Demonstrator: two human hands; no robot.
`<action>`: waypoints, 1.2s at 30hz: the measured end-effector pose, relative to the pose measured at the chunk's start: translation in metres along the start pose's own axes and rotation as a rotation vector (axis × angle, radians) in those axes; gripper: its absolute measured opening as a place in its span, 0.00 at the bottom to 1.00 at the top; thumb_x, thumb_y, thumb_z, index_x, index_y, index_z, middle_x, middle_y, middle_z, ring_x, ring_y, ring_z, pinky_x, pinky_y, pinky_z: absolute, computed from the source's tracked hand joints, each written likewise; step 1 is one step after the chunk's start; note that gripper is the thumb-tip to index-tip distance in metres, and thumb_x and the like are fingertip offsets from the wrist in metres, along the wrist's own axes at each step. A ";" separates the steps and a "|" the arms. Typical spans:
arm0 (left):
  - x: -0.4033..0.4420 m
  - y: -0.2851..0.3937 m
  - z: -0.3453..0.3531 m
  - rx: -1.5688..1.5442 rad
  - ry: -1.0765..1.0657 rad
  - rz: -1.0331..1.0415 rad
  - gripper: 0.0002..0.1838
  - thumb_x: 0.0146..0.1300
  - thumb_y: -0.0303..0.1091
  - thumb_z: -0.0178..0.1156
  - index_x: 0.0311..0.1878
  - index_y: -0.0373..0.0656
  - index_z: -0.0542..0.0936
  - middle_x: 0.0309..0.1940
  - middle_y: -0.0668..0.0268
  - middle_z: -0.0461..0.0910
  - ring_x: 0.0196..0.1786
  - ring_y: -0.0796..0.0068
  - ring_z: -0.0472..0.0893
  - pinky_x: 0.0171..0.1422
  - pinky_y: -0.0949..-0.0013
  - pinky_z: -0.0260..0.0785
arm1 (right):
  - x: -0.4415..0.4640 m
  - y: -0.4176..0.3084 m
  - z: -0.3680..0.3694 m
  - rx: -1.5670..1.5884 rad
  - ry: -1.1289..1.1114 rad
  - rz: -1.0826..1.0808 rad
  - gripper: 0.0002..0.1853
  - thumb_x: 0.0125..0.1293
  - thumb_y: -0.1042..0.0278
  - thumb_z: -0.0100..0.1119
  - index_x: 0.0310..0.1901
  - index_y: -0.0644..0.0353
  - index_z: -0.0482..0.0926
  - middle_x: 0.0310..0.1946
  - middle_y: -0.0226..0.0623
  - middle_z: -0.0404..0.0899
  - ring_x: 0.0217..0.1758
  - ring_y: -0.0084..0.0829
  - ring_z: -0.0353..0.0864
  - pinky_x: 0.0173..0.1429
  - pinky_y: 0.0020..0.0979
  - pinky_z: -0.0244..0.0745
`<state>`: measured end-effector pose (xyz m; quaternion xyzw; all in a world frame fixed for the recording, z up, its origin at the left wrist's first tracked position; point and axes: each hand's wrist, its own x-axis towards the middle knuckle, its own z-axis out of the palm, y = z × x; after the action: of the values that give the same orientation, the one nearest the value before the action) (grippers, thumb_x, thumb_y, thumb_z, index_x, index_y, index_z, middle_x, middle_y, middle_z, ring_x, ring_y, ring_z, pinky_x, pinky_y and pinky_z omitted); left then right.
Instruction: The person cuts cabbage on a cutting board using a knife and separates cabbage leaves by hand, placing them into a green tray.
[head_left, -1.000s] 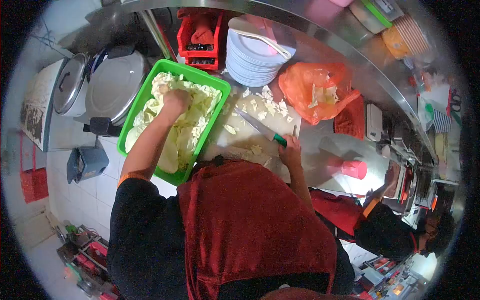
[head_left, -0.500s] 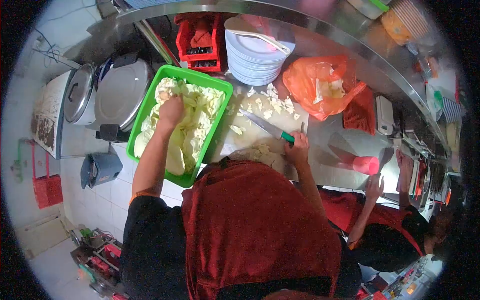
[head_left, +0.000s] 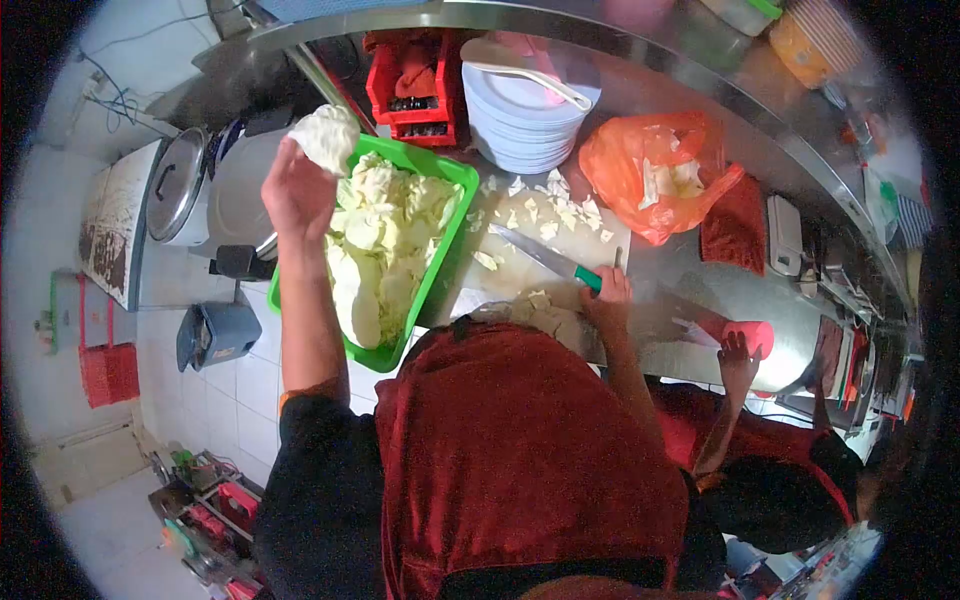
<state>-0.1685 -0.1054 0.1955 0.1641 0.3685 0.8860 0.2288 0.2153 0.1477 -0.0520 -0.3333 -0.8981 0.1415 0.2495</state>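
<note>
My left hand [head_left: 298,195] is raised over the upper left corner of a green tub [head_left: 462,195], gripping a pale cabbage piece [head_left: 327,138] slightly blurred by motion. More pale cabbage [head_left: 385,240] fills the tub, in large chunks and leaves. To the right, my right hand [head_left: 607,297] is closed around the green handle of a knife [head_left: 540,253]. The blade lies low over a whitish cutting board [head_left: 510,270], pointing up and left. Small cut cabbage scraps [head_left: 560,205] are scattered along the board's far side.
Behind the board stand a stack of white plates [head_left: 520,125] and an orange plastic bag [head_left: 640,180] holding pale scraps. Red bins [head_left: 412,95] sit at the back. Lidded pots [head_left: 178,190] are on the left. A co-worker's hand [head_left: 738,355] touches a pink cup [head_left: 757,337] at right.
My left hand has lifted a cabbage piece out of the tub, up and to the left. My right hand stays on the knife. The co-worker's hand has moved to the pink cup.
</note>
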 end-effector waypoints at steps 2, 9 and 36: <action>-0.004 -0.011 0.016 -0.229 -0.070 -0.075 0.21 0.72 0.38 0.45 0.60 0.33 0.73 0.59 0.54 0.76 0.63 0.59 0.75 0.68 0.56 0.66 | 0.000 0.009 0.004 0.039 -0.044 0.000 0.15 0.48 0.69 0.62 0.41 0.55 0.75 0.38 0.42 0.74 0.43 0.50 0.75 0.46 0.50 0.70; -0.017 -0.058 0.068 -0.026 0.014 -0.121 0.17 0.72 0.39 0.47 0.53 0.36 0.76 0.50 0.55 0.81 0.53 0.62 0.81 0.63 0.59 0.71 | -0.007 0.002 0.000 -0.065 -0.101 0.091 0.22 0.48 0.70 0.63 0.48 0.55 0.75 0.43 0.42 0.74 0.48 0.48 0.74 0.50 0.47 0.68; -0.122 -0.206 0.106 0.485 -0.222 -0.633 0.12 0.71 0.37 0.55 0.33 0.41 0.78 0.24 0.73 0.76 0.25 0.86 0.70 0.29 0.75 0.61 | 0.029 -0.113 -0.118 1.129 -0.414 0.393 0.13 0.64 0.80 0.50 0.49 0.62 0.67 0.34 0.35 0.80 0.29 0.21 0.77 0.34 0.27 0.73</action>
<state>0.0414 0.0200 0.1023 0.1865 0.5720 0.6363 0.4829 0.2006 0.0940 0.1046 -0.2746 -0.6368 0.6983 0.1776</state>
